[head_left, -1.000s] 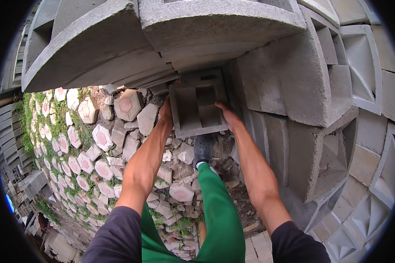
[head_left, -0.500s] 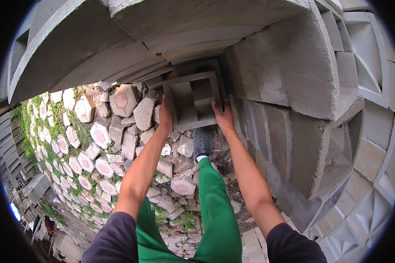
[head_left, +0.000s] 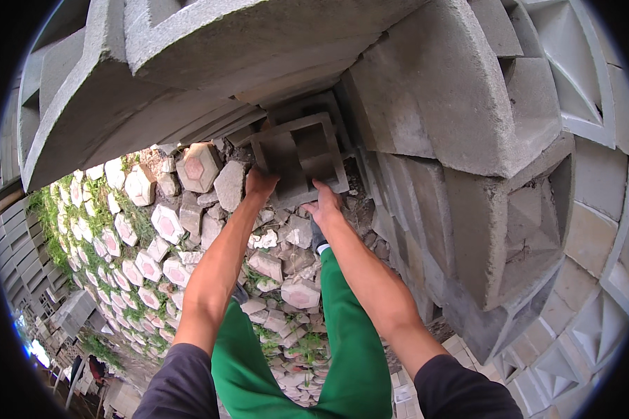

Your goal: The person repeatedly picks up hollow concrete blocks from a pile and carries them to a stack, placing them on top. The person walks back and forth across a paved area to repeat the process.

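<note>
Evidently, Both Hands Grasp One Hollow Block

Seen from the head camera, a gray hollow concrete block sits just above the center of the frame, tilted, its open face turned toward the viewer. Inside its rim are two shaded compartments parted by an upright divider: the left one is deep and plain-walled, the right one is crossed by an inner wall or ledge.

At the block's lower left corner, the left hand grasps it, the thumb at the rim and the other fingers mostly hidden. Near the middle of its lower edge, the right hand grasps it too, thumb up against the rim and fingers below.

Just behind, partly covered, is a darker block. Stacked concrete blocks fill the top of the frame, and more stand at upper right. At right, a recessed block holds some thin, twig-like debris in its hollow. Hexagonal pavers with pinkish centers lie among grass and rubble at left, and green trousers show at bottom center.
</note>
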The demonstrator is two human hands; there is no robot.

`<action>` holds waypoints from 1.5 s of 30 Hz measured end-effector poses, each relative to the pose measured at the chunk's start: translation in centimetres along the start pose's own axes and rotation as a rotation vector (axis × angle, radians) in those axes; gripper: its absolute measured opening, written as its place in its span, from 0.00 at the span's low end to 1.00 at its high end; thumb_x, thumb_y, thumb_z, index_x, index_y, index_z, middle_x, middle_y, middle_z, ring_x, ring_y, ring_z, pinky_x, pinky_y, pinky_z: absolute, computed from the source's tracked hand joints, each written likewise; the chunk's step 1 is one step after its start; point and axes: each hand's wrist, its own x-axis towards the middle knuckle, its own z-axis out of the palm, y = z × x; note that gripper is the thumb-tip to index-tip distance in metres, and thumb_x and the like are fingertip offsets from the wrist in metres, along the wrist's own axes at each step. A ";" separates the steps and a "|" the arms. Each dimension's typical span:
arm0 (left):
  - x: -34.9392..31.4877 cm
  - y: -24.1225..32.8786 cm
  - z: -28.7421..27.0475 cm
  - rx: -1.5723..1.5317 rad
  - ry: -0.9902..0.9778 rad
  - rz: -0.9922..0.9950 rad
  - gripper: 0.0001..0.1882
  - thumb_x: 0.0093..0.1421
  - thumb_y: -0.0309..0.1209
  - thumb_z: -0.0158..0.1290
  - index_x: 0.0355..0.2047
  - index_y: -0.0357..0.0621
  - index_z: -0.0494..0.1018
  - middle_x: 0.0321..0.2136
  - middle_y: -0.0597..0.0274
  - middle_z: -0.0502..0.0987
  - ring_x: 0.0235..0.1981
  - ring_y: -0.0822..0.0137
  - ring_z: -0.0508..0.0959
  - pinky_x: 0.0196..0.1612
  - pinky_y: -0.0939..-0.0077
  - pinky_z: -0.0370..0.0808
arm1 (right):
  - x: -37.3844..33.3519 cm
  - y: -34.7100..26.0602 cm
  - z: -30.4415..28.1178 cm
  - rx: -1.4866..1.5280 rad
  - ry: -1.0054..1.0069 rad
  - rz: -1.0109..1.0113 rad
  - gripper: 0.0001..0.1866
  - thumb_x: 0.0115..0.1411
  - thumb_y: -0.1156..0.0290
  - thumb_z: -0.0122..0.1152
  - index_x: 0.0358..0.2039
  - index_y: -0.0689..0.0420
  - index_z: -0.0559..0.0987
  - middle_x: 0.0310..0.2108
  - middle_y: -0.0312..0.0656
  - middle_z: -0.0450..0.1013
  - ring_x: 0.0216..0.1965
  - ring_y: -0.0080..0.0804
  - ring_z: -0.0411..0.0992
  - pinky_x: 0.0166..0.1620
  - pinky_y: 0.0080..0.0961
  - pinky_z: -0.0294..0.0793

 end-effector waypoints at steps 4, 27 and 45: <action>1.7 -2.9 0.3 0.042 -0.017 0.040 0.23 0.44 0.33 0.59 0.42 0.36 0.74 0.37 0.43 0.78 0.42 0.51 0.77 0.44 0.61 0.74 | 1.7 -0.3 0.1 0.025 0.013 0.137 0.26 0.52 0.77 0.56 0.53 0.61 0.64 0.52 0.52 0.63 0.54 0.59 0.62 0.56 0.65 0.57; -7.2 0.5 0.8 -0.245 -0.136 0.001 0.37 0.57 0.50 0.52 0.56 0.33 0.59 0.48 0.46 0.73 0.50 0.54 0.73 0.54 0.69 0.66 | -2.1 -3.6 -1.6 -0.561 -0.238 -0.204 0.47 0.54 0.40 0.57 0.65 0.52 0.49 0.60 0.48 0.58 0.57 0.47 0.62 0.54 0.47 0.67; -26.6 -30.0 -1.4 -0.396 -0.156 -0.405 0.29 0.60 0.55 0.41 0.19 0.45 0.77 0.15 0.59 0.74 0.22 0.61 0.75 0.32 0.66 0.71 | -3.6 21.8 -10.2 -1.900 -0.205 -0.094 0.23 0.58 0.51 0.56 0.46 0.55 0.75 0.35 0.35 0.74 0.35 0.27 0.72 0.33 0.28 0.72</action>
